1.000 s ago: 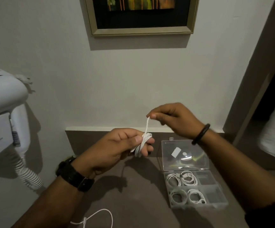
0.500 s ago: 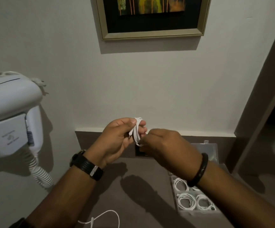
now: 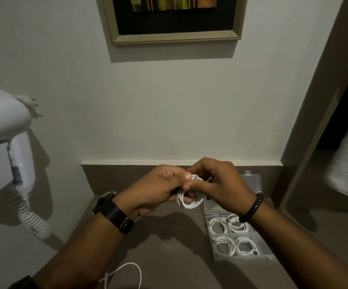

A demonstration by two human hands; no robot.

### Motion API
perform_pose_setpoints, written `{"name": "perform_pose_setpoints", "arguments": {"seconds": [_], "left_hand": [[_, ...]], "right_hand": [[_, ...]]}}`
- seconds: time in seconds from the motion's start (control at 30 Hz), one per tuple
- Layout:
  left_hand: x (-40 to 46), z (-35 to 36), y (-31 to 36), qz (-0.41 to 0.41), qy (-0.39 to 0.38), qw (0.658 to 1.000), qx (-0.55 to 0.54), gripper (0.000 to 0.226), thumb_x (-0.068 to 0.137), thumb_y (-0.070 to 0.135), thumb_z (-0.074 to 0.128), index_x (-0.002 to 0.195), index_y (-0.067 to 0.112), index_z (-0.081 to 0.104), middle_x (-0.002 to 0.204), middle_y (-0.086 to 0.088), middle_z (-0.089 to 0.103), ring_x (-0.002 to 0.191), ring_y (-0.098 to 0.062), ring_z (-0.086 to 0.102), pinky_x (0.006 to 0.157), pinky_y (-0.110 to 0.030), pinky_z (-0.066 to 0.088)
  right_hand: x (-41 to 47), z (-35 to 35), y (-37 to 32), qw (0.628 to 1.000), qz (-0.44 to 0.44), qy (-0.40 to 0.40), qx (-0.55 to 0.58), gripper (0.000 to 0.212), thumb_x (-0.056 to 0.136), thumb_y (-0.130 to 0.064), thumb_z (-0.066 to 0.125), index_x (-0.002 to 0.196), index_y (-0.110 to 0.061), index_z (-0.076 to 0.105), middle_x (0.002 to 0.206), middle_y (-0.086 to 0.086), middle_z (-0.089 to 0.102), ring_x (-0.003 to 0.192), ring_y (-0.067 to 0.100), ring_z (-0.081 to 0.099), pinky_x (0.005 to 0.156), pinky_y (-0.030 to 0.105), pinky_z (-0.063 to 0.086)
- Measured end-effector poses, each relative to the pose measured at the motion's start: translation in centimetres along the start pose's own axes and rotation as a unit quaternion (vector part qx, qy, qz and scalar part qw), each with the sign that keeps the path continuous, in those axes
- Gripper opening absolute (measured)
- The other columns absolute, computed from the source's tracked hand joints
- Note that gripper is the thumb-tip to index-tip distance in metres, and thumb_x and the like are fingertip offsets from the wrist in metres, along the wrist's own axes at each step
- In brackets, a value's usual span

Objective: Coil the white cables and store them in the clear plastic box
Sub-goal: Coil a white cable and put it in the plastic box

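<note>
A coiled white cable point(image 3: 186, 202) hangs in the air between both hands above the brown counter. My left hand point(image 3: 158, 188) pinches its left side with thumb and fingers. My right hand point(image 3: 219, 184) grips the coil's top and right side, hiding part of it. To the right on the counter lies the clear plastic box point(image 3: 214, 249) with its lid point(image 3: 252, 182) open toward the wall. Several coiled white cables point(image 3: 224, 246) fill its compartments. Another loose white cable point(image 3: 127, 272) lies uncoiled on the counter near the bottom edge.
A white wall-mounted hair dryer point(image 3: 4, 142) with a spiral cord point(image 3: 33, 222) hangs at the left. A framed picture point(image 3: 175, 19) is on the wall above. A door frame point(image 3: 314, 122) stands at the right. The brown counter point(image 3: 169, 247) lies below the hands.
The free end has been wound in and the cable is now a full loop held by both hands. The hands have come together and lowered toward the box.
</note>
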State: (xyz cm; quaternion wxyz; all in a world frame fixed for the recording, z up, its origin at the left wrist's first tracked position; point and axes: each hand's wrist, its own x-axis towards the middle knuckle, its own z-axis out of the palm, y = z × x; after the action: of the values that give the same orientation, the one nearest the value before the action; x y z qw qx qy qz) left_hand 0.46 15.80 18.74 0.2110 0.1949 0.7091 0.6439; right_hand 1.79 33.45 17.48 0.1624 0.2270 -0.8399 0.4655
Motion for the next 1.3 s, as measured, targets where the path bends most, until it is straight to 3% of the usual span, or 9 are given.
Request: {"name": "perform_pose_setpoints", "arguments": {"seconds": [0.23, 0.37, 0.6, 0.7, 0.8, 0.9, 1.1, 1.2, 1.3], "left_hand": [[2.2, 5.8, -3.9, 0.023, 0.138, 0.99, 0.007, 0.037, 0.098, 0.025, 0.045, 0.076, 0.006, 0.068, 0.073, -0.014, 0.071, 0.068, -0.021, 0.065, 0.068, -0.033, 0.053], [3.4, 9.4, -7.6, 0.023, 0.169, 0.985, -0.038, 0.023, 0.097, 0.028, 0.046, 0.095, 0.026, 0.069, 0.096, -0.007, 0.074, 0.09, -0.022, 0.07, 0.084, -0.043, 0.054], [6.7, 14.2, -11.7, 0.057, -0.002, 0.984, 0.167, 0.032, 0.091, 0.019, 0.058, 0.114, 0.042, 0.058, 0.096, 0.011, 0.071, 0.082, -0.006, 0.066, 0.071, -0.014, 0.048], [9.7, 16.5, -14.2, 0.07, 0.001, 0.959, 0.274, 0.035, 0.088, 0.014, 0.059, 0.118, 0.033, 0.061, 0.113, 0.005, 0.07, 0.096, -0.016, 0.064, 0.083, -0.029, 0.052], [12.5, 18.8, -15.9, 0.036, 0.008, 0.957, 0.288, 0.022, 0.083, 0.001, 0.06, 0.091, 0.018, 0.072, 0.092, -0.003, 0.073, 0.085, -0.018, 0.063, 0.079, -0.036, 0.054], [15.1, 20.0, -18.1, -0.002, -0.017, 0.944, 0.33, 0.022, 0.08, 0.003, 0.061, 0.062, 0.017, 0.062, 0.064, 0.0, 0.056, 0.067, -0.022, 0.057, 0.065, -0.038, 0.053], [18.6, 20.8, -20.9, 0.058, -0.055, 0.882, 0.465, 0.017, 0.088, 0.017, 0.057, 0.092, 0.013, 0.073, 0.091, -0.011, 0.067, 0.085, -0.026, 0.062, 0.07, -0.027, 0.045], [19.2, 20.9, -22.1, 0.107, -0.115, 0.84, 0.52, 0.029, 0.082, 0.027, 0.056, 0.059, 0.011, 0.066, 0.058, -0.009, 0.066, 0.051, -0.024, 0.059, 0.059, -0.028, 0.052], [20.2, 20.6, -23.1, 0.078, -0.141, 0.798, 0.58, 0.024, 0.079, 0.022, 0.06, 0.056, 0.016, 0.058, 0.058, -0.008, 0.066, 0.054, -0.022, 0.056, 0.062, -0.038, 0.053]], "right_hand": [[-3.6, -0.7, 3.5, 0.994, 0.053, 0.092, 0.0, 0.028, 0.069, -0.041, 0.076, 0.072, -0.015, 0.065, 0.061, 0.003, 0.07, 0.055, 0.018, 0.065, 0.047, 0.042, 0.054], [-6.6, -1.6, 6.3, 0.983, 0.116, 0.139, -0.026, 0.029, 0.068, -0.042, 0.075, 0.068, -0.015, 0.063, 0.061, 0.006, 0.067, 0.053, 0.023, 0.063, 0.047, 0.043, 0.053], [-12.2, -3.6, 12.5, 0.917, 0.319, 0.225, 0.08, 0.024, 0.071, -0.02, 0.079, 0.068, -0.004, 0.061, 0.063, 0.017, 0.065, 0.049, 0.02, 0.058, 0.04, 0.029, 0.049], [-14.2, -4.1, 15.0, 0.882, 0.386, 0.255, 0.086, 0.024, 0.072, -0.021, 0.078, 0.066, -0.007, 0.06, 0.061, 0.013, 0.066, 0.049, 0.019, 0.059, 0.04, 0.026, 0.05], [-15.9, -4.4, 17.9, 0.858, 0.432, 0.265, 0.089, 0.024, 0.073, -0.018, 0.077, 0.065, -0.004, 0.059, 0.06, 0.01, 0.065, 0.047, 0.014, 0.058, 0.04, 0.023, 0.049], [-17.4, -5.2, 20.6, 0.86, 0.451, 0.231, 0.057, 0.018, 0.077, -0.015, 0.073, 0.068, -0.002, 0.064, 0.063, 0.007, 0.066, 0.055, 0.018, 0.059, 0.047, 0.025, 0.051], [-18.3, -5.3, 24.1, 0.86, 0.487, 0.149, -0.023, 0.012, 0.085, -0.021, 0.064, 0.075, -0.015, 0.068, 0.073, 0.004, 0.069, 0.07, 0.019, 0.065, 0.07, 0.034, 0.058], [-18.5, -5.3, 24.8, 0.862, 0.488, 0.127, -0.053, 0.013, 0.085, -0.024, 0.063, 0.078, -0.015, 0.069, 0.075, 0.004, 0.071, 0.069, 0.017, 0.065, 0.072, 0.036, 0.058], [-18.8, -5.3, 25.4, 0.886, 0.435, 0.088, -0.133, 0.018, 0.087, -0.029, 0.06, 0.078, -0.016, 0.071, 0.075, 0.003, 0.071, 0.07, 0.016, 0.062, 0.075, 0.035, 0.054]]}}
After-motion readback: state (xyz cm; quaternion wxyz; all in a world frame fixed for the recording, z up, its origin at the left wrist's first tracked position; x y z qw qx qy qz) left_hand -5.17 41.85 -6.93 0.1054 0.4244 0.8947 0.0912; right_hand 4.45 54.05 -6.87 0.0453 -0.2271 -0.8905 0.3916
